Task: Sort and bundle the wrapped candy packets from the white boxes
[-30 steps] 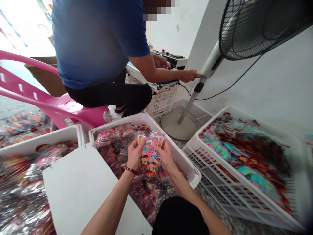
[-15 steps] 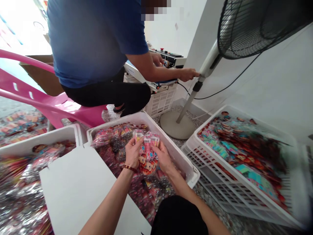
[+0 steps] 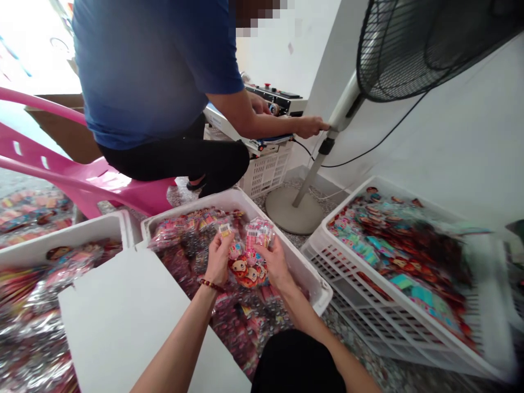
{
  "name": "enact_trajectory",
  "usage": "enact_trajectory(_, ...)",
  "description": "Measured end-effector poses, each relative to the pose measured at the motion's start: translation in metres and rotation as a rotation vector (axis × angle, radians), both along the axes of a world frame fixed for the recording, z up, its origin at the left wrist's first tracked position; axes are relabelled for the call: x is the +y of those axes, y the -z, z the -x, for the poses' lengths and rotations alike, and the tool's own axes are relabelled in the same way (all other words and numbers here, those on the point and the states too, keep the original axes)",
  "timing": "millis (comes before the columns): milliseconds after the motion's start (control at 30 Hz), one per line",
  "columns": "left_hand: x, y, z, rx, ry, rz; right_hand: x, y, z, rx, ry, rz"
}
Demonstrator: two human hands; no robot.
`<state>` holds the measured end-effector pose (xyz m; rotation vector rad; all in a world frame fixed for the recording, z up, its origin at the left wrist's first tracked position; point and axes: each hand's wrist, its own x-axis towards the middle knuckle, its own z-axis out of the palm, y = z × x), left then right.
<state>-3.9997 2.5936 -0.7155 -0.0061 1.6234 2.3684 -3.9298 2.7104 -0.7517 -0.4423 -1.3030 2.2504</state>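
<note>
Between my hands are several clear plastic packets [image 3: 247, 268] with pink barcode labels and a printed cartoon face. My left hand [image 3: 219, 259], with a beaded bracelet at the wrist, pinches one packet near its top, tilted away from the rest. On the other side my right hand [image 3: 275, 261] grips the fanned bunch, thumb across the front. Both hands are above a white bin [image 3: 320, 289] filled with similar shiny packets [image 3: 192, 232]. A white board [image 3: 126, 305] lies under my left forearm, across the bin's left side.
A person in a blue shirt [image 3: 155, 65] sits on a pink chair [image 3: 123, 183], one hand at the stand fan's pole [image 3: 339, 117]. A machine [image 3: 278, 98] stands behind. To the right is a white slatted crate [image 3: 368, 300] of packets; another filled bin [image 3: 90, 229] stands left.
My hands have moved slightly apart. The packet in my left hand has separated at the top from the bunch in my right hand. The whole view has shifted a little.
</note>
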Motion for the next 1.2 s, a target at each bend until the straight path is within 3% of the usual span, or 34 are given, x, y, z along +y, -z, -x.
enact_trajectory(167, -0.003, -0.007, 0.000, 0.045, 0.154, 0.062, 0.006, 0.009, 0.003, -0.036, 0.126, -0.045)
enact_trajectory(333, 0.005, -0.014, -0.010, 0.021, 0.312, 0.111, 0.005, 0.004, 0.002, -0.025, 0.111, -0.129)
enact_trajectory(533, 0.008, -0.008, -0.011, 0.084, 0.215, 0.146, -0.001, -0.001, -0.002, 0.014, 0.036, -0.107)
enact_trajectory(733, 0.004, -0.010, -0.011, 0.028, 0.318, 0.148, 0.001, 0.007, 0.001, 0.008, 0.077, -0.058)
enact_trajectory(900, 0.005, -0.011, -0.011, 0.124, 0.229, 0.219, 0.000, 0.002, -0.002, 0.008, 0.024, -0.069)
enact_trajectory(1067, 0.004, -0.011, -0.010, 0.113, 0.262, 0.244, -0.001, 0.002, -0.001, 0.018, 0.030, -0.067)
enact_trajectory(1200, 0.003, -0.021, -0.010, 0.113, 0.276, 0.190, 0.002, 0.002, -0.001, 0.017, 0.061, -0.074)
